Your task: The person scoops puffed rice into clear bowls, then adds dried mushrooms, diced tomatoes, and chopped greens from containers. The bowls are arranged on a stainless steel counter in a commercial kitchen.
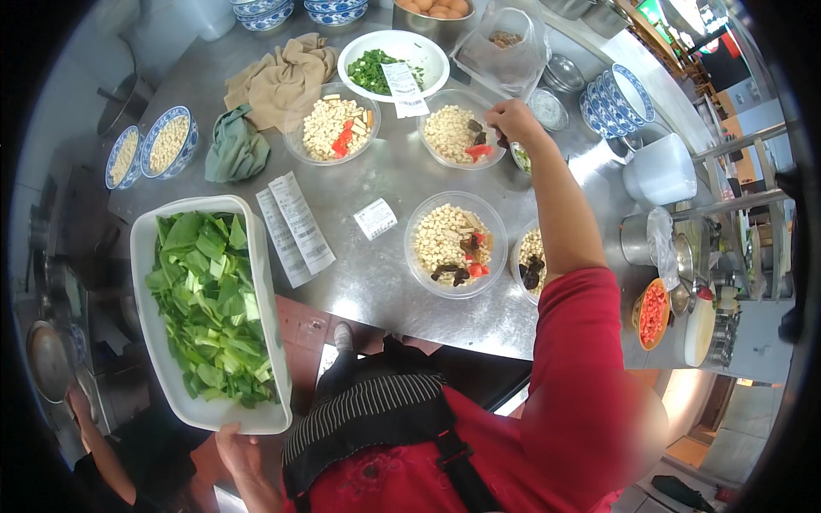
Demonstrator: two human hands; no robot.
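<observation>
My left hand (241, 453) grips the near end of a white plastic tub (137, 282) heaped with chopped leafy greens (205, 299). The tub is tilted beside the steel table's left edge. My right hand (513, 121) is closed at the right rim of a round clear bowl (425, 147) of pale diced pieces, dark fungus and red bits. Its fingers point down, and what they hold is hidden. Similar bowls stand nearby: one (329, 128) to the left, one (449, 244) nearer me, and another (528, 263) partly behind my right arm.
On the steel table (368, 295) lie printed slips (295, 227), a green cloth (237, 147) and a tan cloth (282, 81). A white bowl of chopped greens (355, 47) stands at the back. Patterned bowls (620, 98) are stacked right. Another person's arm (103, 453) shows lower left.
</observation>
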